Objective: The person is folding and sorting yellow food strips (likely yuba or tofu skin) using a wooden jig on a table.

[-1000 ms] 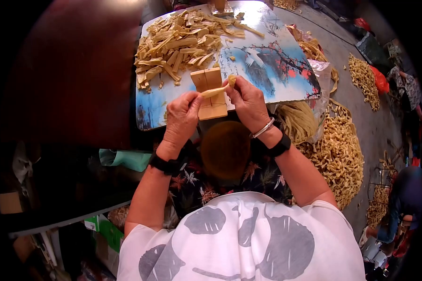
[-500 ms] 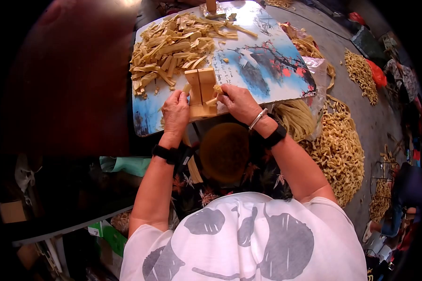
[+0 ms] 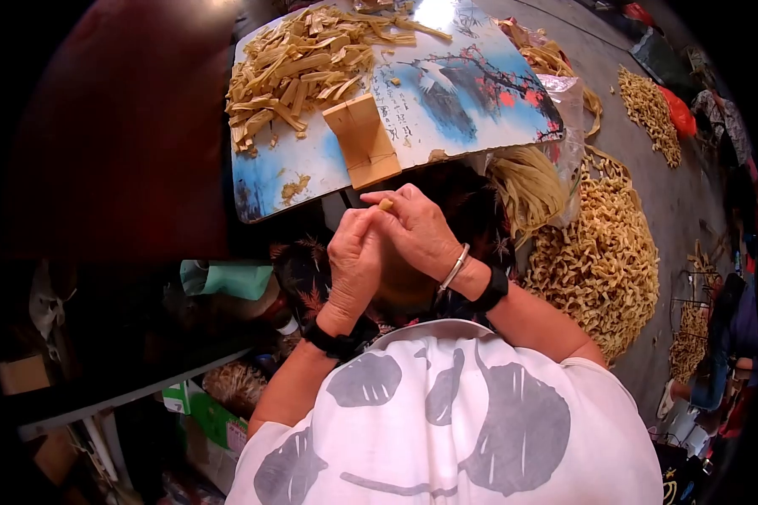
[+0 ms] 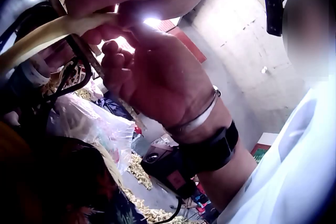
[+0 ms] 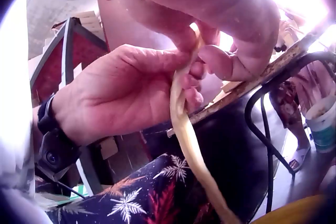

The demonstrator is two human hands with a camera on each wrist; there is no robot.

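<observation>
Close together below the table edge, both hands work on a long pale yellow strip [image 5: 191, 142]. My left hand [image 3: 354, 252] pinches it between thumb and fingers, and its lower length hangs down in the right wrist view. Against the left fingertips, my right hand [image 3: 421, 231] grips the strip's upper end with thumb and curled fingers. A small yellow end [image 3: 386, 204] shows above the right thumb in the head view. Just beyond the hands, an L-shaped wooden stand [image 3: 362, 139] sits at the table's near edge.
A heap of short cut strips [image 3: 303, 71] covers the far left of the picture-printed table [image 3: 269, 181]. At the right lie a bundle of long strips [image 3: 526, 189] and a large pile of yellow knotted pieces [image 3: 598, 261]. A dark red panel [image 3: 126, 135] stands at left.
Both hands have come away from the wooden stand, back toward the body, and closed together. Earlier, a short strip was held across the stand; half a second ago the hands were apart with separate pieces.
</observation>
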